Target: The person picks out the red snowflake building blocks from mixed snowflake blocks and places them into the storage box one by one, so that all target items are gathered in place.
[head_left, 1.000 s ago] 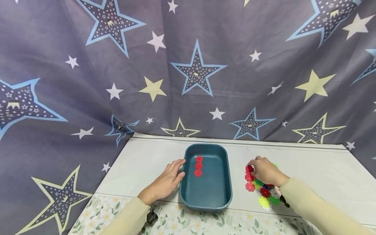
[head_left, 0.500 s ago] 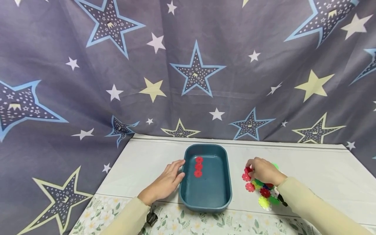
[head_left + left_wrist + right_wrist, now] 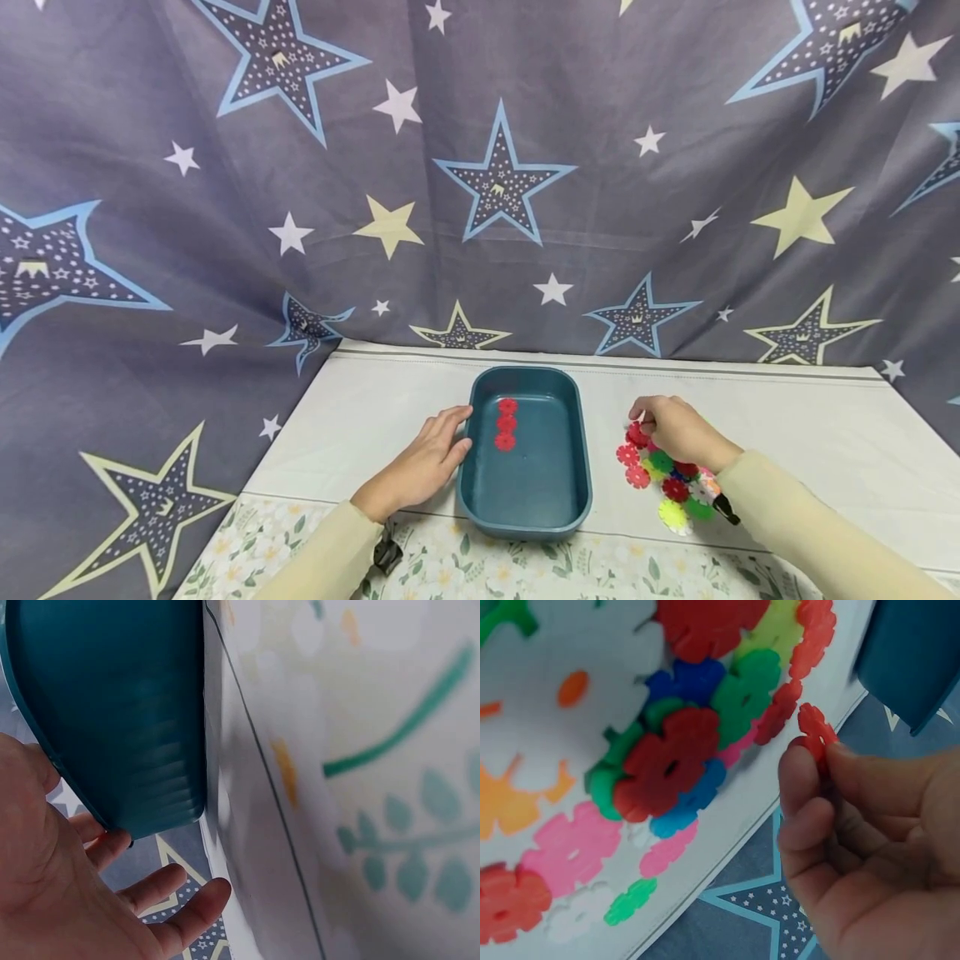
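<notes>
A teal rectangular tray [image 3: 525, 492] stands on the table, with a column of 3 red flower-shaped plastic discs [image 3: 506, 423] along its inner left side. My left hand [image 3: 420, 467] rests against the tray's left rim, fingers relaxed; in the left wrist view its fingertips meet the rim's edge. To the tray's right, my right hand [image 3: 686, 432] is over the left part of a pile of colourful discs [image 3: 675, 489]. Between thumb and forefinger it pinches a red flower-shaped disc [image 3: 816, 733], seen in the right wrist view. Part of the pile is hidden under that hand and sleeve.
A white cloth [image 3: 375, 392] covers the table, with a floral cloth [image 3: 442, 575] along the near edge. Behind hangs a grey star-patterned curtain [image 3: 480, 275]. Loose red discs [image 3: 637, 477] lie at the pile's left edge, and a yellow disc [image 3: 672, 513] at its near side.
A red disc at the pile's left edge has slid slightly left. My right hand has shifted a little right and away, uncovering more of a green disc. The left hand stays at the tray.
</notes>
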Available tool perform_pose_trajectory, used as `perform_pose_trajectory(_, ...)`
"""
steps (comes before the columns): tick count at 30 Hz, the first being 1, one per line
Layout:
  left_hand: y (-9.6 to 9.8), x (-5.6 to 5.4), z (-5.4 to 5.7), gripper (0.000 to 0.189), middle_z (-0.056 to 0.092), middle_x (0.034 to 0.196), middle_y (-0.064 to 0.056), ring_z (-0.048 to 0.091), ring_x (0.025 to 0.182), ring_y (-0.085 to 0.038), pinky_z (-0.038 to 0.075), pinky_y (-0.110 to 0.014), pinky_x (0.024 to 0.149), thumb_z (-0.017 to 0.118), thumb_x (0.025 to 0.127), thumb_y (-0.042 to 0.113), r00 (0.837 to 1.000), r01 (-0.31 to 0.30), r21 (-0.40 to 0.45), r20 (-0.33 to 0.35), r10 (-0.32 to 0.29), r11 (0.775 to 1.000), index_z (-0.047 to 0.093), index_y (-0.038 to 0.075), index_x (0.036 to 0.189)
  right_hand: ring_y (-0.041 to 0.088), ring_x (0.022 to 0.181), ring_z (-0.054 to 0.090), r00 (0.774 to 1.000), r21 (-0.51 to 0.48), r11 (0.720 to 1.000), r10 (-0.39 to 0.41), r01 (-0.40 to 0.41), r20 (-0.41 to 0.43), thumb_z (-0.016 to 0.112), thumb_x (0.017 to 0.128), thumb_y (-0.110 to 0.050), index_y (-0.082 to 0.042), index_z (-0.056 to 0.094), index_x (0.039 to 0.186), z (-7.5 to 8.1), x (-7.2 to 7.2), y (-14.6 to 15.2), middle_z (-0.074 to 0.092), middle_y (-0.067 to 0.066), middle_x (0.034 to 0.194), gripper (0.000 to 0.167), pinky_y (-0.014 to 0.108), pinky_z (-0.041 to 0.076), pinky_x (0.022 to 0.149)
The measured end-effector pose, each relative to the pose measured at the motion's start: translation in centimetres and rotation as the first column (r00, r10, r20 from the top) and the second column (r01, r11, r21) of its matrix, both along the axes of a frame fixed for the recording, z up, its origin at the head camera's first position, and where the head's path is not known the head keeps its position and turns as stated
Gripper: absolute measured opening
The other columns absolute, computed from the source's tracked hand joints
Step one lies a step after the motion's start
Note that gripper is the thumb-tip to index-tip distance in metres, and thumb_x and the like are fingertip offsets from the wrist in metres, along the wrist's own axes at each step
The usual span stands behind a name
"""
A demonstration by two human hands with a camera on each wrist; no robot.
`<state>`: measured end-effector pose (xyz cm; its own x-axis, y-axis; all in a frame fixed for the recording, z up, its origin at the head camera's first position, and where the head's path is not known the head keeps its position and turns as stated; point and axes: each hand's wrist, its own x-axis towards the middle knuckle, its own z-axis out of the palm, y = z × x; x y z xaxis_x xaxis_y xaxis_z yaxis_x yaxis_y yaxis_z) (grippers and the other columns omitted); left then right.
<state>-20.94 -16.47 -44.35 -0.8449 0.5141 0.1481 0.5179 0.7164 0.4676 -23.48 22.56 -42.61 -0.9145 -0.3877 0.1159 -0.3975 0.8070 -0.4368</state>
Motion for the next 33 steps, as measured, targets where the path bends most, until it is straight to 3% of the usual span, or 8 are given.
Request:
perform_pose_trajectory(6,-0.1,0.1,0.0,0.052,0.026,0.15,-0.007,0.027,0.133,-0.022,0.03,-0.043,0.104,0.034,0.104,0.035,1.0,0.004,0.008,0.009,-0.004,1.0,0.027,0.008,0.148,0.009,0.058,0.049,0.989,-0.098,0.995,0.022,-0.037,-0.145,0.06,0.082,0.012,-0.008,0.056,0.087,0.4,-0.1,-0.1,0.057,-0.001,0.069,0.021,0.029,0.045,0.057)
perform_pose_trajectory(10,-0.2,0.1,-0.1,0.053,0.026,0.15,-0.007,0.028,0.133,-0.022,0.03,-0.043,0.104,0.033,0.104,0.037,1.0,0.005,0.012,0.01,-0.005,1.0,0.027,0.008,0.148,0.011,0.062,0.056,0.97,-0.18,0.977,0.072,-0.115,-0.231,0.062,0.088,0.006,-0.01,0.065,0.087,0.8,0.1,-0.5,0.062,0.0,0.076,0.017,0.025,0.048,0.06)
perform_pose_trajectory(13,-0.2,0.1,-0.1,0.054,0.026,0.15,-0.007,0.028,0.133,-0.021,0.03,-0.043,0.104,0.032,0.104,0.038,1.0,0.003,0.012,0.009,-0.003,1.0,0.027,0.008,0.148,0.009,0.07,0.06,0.963,-0.212,0.964,0.105,-0.16,-0.249,0.066,0.087,0.0,-0.008,0.071,0.098,1.2,0.5,-0.8,0.067,0.0,0.088,0.015,0.024,0.051,0.063)
perform_pose_trajectory(18,-0.2,0.1,-0.2,0.054,0.026,0.15,-0.006,0.027,0.133,-0.021,0.03,-0.043,0.104,0.031,0.104,0.039,1.0,0.003,0.01,0.008,-0.004,1.0,0.027,0.008,0.148,0.006,0.074,0.058,0.947,-0.179,0.962,0.149,-0.205,-0.285,0.07,0.085,-0.002,-0.005,0.07,0.111,1.7,1.4,-1.7,0.067,-0.001,0.097,0.026,0.024,0.05,0.063)
perform_pose_trajectory(24,-0.2,0.0,-0.3,0.053,0.026,0.15,-0.006,0.028,0.132,-0.021,0.03,-0.042,0.104,0.032,0.104,0.037,1.0,0.004,0.004,0.007,-0.004,1.0,0.027,0.008,0.148,0.018,0.1,0.06,0.888,-0.082,0.944,0.269,-0.32,-0.372,0.072,0.08,0.003,-0.002,0.068,0.115,2.3,2.5,-4.0,0.066,0.004,0.108,0.035,0.037,0.05,0.083)
perform_pose_trajectory(29,-0.1,-0.1,-0.3,0.052,0.026,0.15,-0.004,0.028,0.133,-0.021,0.03,-0.041,0.104,0.034,0.104,0.035,1.0,0.005,0.002,0.004,-0.005,1.0,0.027,0.009,0.149,0.022,0.108,0.058,0.841,-0.029,0.882,0.438,-0.47,-0.316,0.068,0.084,0.002,0.0,0.065,0.119,3.0,3.9,-6.8,0.064,0.007,0.115,0.035,0.037,0.048,0.088)
perform_pose_trajectory(33,-0.1,-0.1,-0.2,0.052,0.026,0.149,-0.004,0.028,0.132,-0.02,0.03,-0.041,0.104,0.034,0.104,0.036,1.0,0.004,0.003,-0.004,-0.004,1.0,0.027,0.009,0.148,0.014,0.104,0.057,0.84,0.009,0.851,0.519,-0.524,-0.159,0.064,0.09,-0.004,-0.003,0.065,0.121,3.0,4.4,-9.2,0.065,0.004,0.113,0.031,0.031,0.048,0.086)
